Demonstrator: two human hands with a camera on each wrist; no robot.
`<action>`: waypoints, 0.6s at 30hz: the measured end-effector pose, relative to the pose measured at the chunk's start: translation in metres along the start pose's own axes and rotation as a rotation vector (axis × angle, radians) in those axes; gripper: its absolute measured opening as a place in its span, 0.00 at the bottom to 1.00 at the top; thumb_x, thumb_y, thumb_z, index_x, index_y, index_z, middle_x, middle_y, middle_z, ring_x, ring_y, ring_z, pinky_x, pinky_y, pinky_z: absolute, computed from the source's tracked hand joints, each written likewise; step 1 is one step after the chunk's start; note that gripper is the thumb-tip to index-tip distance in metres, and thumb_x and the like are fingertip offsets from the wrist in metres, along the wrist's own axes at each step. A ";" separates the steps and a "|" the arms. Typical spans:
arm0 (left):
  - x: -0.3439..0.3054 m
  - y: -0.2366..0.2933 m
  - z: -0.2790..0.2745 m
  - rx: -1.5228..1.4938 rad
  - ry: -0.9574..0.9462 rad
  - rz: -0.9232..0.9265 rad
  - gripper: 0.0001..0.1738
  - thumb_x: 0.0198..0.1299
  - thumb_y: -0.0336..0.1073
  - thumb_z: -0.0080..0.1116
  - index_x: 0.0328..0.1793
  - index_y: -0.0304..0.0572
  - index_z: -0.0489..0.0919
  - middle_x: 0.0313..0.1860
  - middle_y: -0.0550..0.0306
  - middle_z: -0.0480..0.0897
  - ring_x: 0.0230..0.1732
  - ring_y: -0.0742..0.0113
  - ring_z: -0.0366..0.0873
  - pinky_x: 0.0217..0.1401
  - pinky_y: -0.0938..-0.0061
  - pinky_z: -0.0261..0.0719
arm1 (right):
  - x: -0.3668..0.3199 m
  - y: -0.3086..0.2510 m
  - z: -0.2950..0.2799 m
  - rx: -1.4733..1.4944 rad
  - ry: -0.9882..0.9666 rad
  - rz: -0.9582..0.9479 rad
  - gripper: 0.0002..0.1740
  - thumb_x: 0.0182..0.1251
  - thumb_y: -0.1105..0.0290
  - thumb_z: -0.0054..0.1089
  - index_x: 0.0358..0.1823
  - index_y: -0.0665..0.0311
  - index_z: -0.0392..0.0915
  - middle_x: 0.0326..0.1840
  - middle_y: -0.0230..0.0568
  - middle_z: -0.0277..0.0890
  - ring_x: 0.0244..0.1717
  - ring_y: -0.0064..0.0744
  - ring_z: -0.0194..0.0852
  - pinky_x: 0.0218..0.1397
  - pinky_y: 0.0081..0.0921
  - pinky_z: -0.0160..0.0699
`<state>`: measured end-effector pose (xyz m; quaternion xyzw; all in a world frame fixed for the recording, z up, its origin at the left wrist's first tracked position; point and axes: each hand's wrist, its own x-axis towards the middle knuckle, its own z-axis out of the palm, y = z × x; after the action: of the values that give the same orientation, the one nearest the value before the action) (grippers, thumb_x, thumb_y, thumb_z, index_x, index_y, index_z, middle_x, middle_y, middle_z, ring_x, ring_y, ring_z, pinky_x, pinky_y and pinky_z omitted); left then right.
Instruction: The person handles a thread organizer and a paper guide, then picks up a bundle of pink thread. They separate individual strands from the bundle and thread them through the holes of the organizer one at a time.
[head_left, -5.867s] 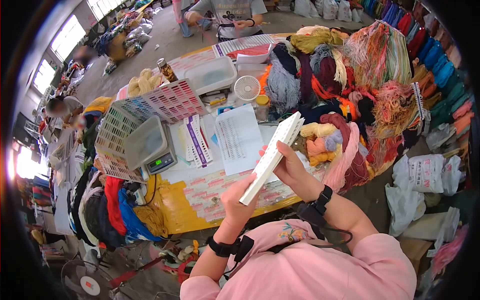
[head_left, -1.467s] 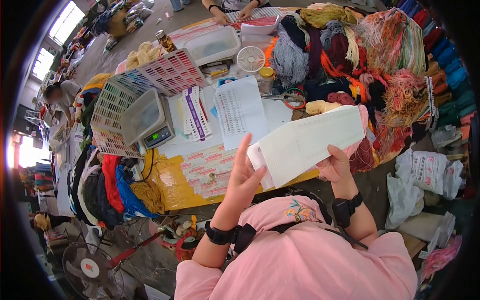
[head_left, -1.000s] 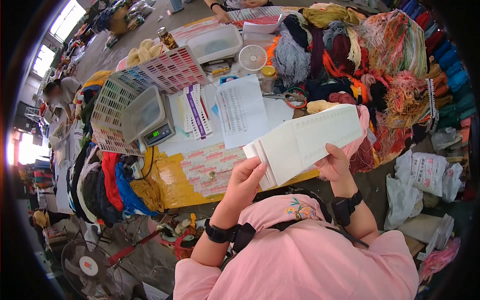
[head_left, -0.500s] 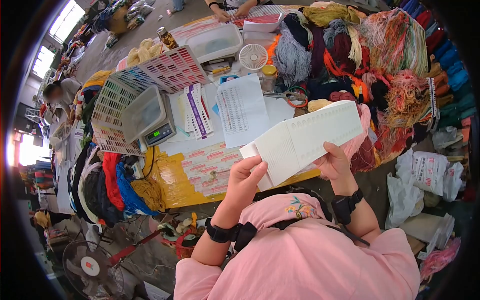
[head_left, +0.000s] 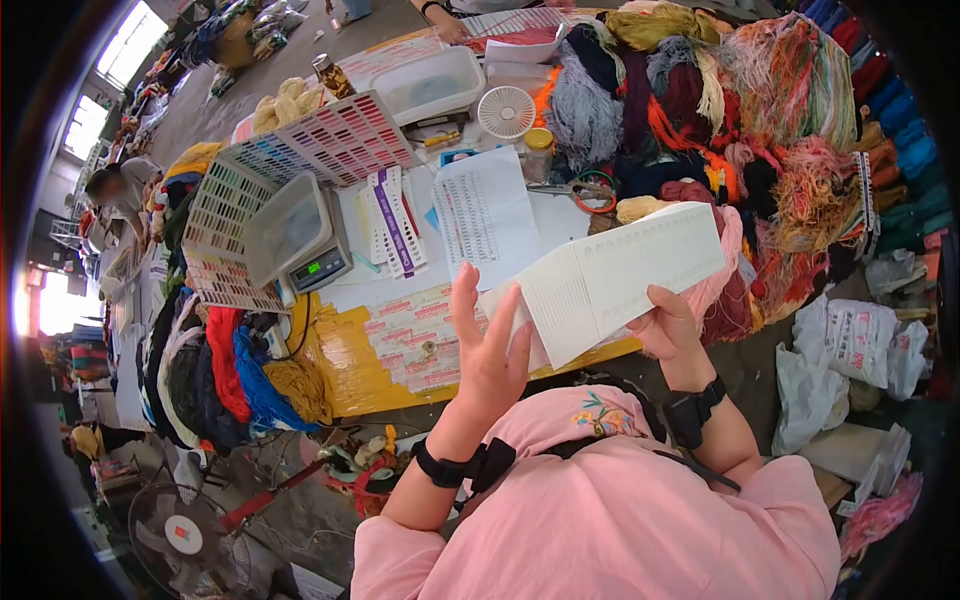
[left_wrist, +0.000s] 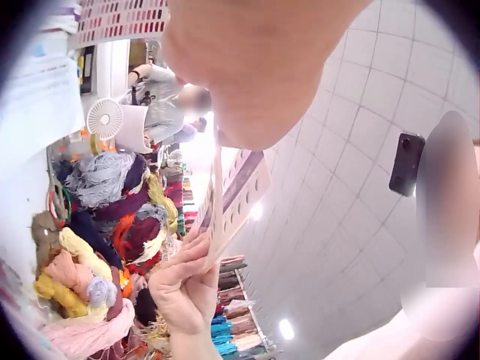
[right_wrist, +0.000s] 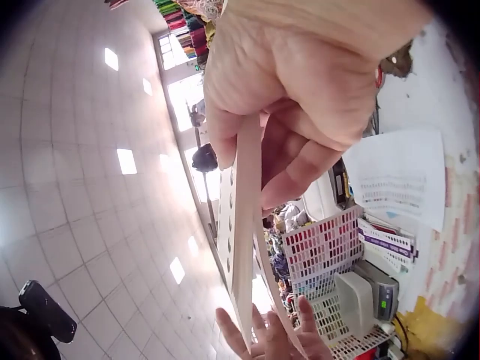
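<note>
A thick stack of white punched cards (head_left: 640, 262) is held up in front of the chest, over the table's near edge. My right hand (head_left: 668, 328) grips its right part, thumb on the near face and fingers behind, as the right wrist view also shows. At the stack's left end, my left hand (head_left: 490, 350) has its fingers straight and spread, close to the fanned card edges. In the left wrist view, the cards (left_wrist: 241, 196) show a row of holes and a purple band on their far side.
On the table are a printed sheet (head_left: 485, 220), purple-banded sample cards (head_left: 393, 225), scissors (head_left: 590, 195), a jar (head_left: 538, 155) and a small white fan (head_left: 506, 113). A digital scale (head_left: 318, 268) bearing a plastic tub stands left, beside a colour chart (head_left: 345, 140). Yarn hanks (head_left: 585, 110) cover the right side.
The stack has turned from edge-on to flat-facing since the earliest frame. Half a second ago my left fingers pinched its left end; they have since straightened and spread. My right hand keeps its grip.
</note>
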<state>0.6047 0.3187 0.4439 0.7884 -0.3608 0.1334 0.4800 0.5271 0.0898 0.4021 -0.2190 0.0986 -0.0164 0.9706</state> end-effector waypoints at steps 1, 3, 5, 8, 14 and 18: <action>0.000 0.000 0.000 0.038 -0.009 0.015 0.26 0.48 0.21 0.47 0.58 0.38 0.65 0.65 0.38 0.48 0.64 0.45 0.52 0.61 0.58 0.55 | 0.000 0.001 0.002 0.001 0.003 -0.001 0.30 0.54 0.79 0.50 0.60 0.66 0.53 0.59 0.49 0.59 0.58 0.43 0.60 0.58 0.44 0.65; -0.001 -0.001 -0.001 0.114 -0.028 0.045 0.24 0.49 0.21 0.46 0.56 0.37 0.67 0.65 0.37 0.48 0.64 0.43 0.51 0.61 0.58 0.55 | 0.001 0.006 0.011 -0.011 0.059 -0.058 0.27 0.54 0.79 0.49 0.58 0.70 0.55 0.55 0.51 0.63 0.50 0.44 0.68 0.42 0.34 0.78; -0.003 -0.002 -0.001 0.106 -0.033 0.023 0.23 0.49 0.21 0.46 0.55 0.36 0.68 0.65 0.37 0.48 0.64 0.44 0.52 0.61 0.58 0.55 | 0.001 0.008 0.013 -0.020 0.085 -0.091 0.26 0.54 0.79 0.49 0.57 0.71 0.56 0.53 0.52 0.65 0.46 0.44 0.72 0.35 0.30 0.84; -0.006 -0.004 0.000 0.094 -0.035 0.009 0.23 0.49 0.22 0.46 0.55 0.35 0.68 0.65 0.38 0.49 0.63 0.44 0.53 0.61 0.58 0.55 | 0.001 0.009 0.012 -0.018 0.075 -0.094 0.26 0.54 0.79 0.49 0.57 0.72 0.56 0.52 0.52 0.65 0.46 0.45 0.72 0.35 0.31 0.84; -0.008 -0.003 0.002 0.045 -0.019 -0.011 0.22 0.50 0.23 0.46 0.55 0.33 0.67 0.64 0.38 0.50 0.62 0.45 0.56 0.61 0.58 0.56 | -0.001 0.005 0.001 0.002 0.004 -0.006 0.31 0.53 0.79 0.52 0.60 0.65 0.53 0.59 0.47 0.59 0.59 0.41 0.60 0.58 0.42 0.65; -0.009 -0.003 0.001 0.066 -0.014 0.010 0.22 0.50 0.23 0.46 0.55 0.32 0.67 0.63 0.37 0.52 0.61 0.45 0.56 0.61 0.58 0.57 | -0.001 0.005 0.001 0.001 -0.003 -0.001 0.31 0.53 0.78 0.51 0.60 0.65 0.53 0.59 0.47 0.59 0.59 0.41 0.60 0.58 0.42 0.64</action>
<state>0.6002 0.3225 0.4368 0.8029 -0.3635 0.1421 0.4506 0.5259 0.0950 0.4016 -0.2184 0.0970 -0.0166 0.9709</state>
